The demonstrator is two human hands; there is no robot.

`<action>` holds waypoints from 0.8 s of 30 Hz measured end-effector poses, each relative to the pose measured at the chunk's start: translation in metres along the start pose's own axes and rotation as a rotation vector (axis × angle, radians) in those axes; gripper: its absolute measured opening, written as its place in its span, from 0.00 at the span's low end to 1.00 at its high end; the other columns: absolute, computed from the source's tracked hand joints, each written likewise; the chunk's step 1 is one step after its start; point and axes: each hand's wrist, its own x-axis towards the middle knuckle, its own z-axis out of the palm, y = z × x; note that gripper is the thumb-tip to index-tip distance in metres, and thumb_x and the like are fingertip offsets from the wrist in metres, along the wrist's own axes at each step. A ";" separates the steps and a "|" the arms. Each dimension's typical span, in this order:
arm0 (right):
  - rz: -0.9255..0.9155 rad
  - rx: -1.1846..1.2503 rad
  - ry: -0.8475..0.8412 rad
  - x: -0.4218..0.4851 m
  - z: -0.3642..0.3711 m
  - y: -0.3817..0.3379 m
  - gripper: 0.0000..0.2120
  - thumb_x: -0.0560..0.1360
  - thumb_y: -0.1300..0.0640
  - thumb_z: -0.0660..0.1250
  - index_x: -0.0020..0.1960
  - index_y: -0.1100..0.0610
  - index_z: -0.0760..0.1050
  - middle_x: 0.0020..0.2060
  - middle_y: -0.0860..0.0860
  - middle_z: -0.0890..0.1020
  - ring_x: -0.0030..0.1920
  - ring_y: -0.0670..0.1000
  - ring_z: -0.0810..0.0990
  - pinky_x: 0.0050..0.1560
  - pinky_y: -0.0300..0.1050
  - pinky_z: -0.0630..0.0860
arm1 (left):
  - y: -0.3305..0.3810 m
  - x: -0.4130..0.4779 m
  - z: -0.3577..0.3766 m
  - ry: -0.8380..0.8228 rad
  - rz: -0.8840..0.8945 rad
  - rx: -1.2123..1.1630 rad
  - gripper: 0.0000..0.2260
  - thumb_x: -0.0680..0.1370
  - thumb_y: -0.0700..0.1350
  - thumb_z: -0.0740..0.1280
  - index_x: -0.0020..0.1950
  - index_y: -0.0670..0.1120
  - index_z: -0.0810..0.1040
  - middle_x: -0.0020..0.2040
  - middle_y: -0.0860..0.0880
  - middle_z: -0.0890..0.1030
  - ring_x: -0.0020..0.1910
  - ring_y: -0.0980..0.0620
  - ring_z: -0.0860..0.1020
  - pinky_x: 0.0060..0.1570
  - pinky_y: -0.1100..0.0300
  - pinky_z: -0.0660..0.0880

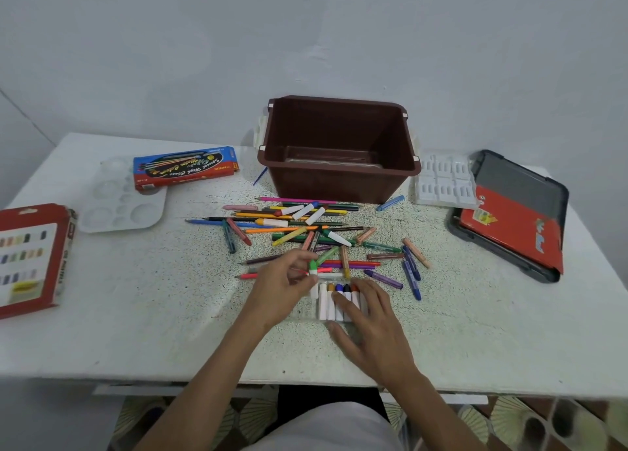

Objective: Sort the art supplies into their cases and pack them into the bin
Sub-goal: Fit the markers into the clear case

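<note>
My left hand (283,285) pinches a green-tipped crayon in a white sleeve (313,269) just above the near end of the pile. My right hand (368,324) lies flat, fingers apart, on a clear tray (302,311) that holds a row of white-sleeved crayons (334,299). Loose coloured pencils, crayons and markers (306,228) are scattered in the middle of the table. Behind the pile stands the brown bin (339,178), open, with something clear lying flat at its bottom.
A blue pencil box (185,168) and a white paint palette (122,205) lie at the far left; a red paint box (32,256) at the left edge. A white plastic insert (443,182) and a dark case with a red cover (513,212) sit right.
</note>
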 end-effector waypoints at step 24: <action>0.005 -0.002 -0.012 -0.001 0.001 -0.002 0.22 0.79 0.43 0.65 0.68 0.53 0.75 0.68 0.57 0.71 0.71 0.57 0.66 0.66 0.52 0.71 | -0.047 -0.015 0.013 -0.076 0.395 0.622 0.20 0.82 0.52 0.60 0.72 0.45 0.73 0.57 0.51 0.74 0.56 0.53 0.70 0.59 0.57 0.71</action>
